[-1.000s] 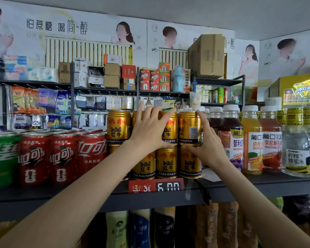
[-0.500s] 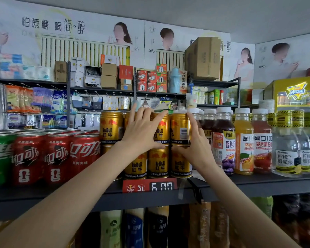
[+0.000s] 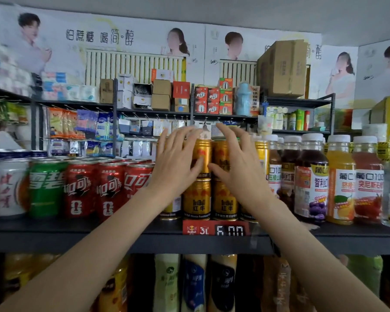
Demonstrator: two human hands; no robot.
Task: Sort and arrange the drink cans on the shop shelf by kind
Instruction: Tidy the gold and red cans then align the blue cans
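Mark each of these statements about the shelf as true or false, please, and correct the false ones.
1. The gold cans are stacked in two layers. True.
2. The green can stands right of the red cans. False: it stands left of them.
3. Both hands, left hand and right hand, have spread fingers at the upper gold cans. True.
4. The price tag hangs under the juice bottles. False: it sits below the gold cans.

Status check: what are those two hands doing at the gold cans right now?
Left hand open, right hand open, both flat against upper gold cans. Gold cans stacked two tiers on shelf. Red cola cans left, juice bottles right; nothing blocking.
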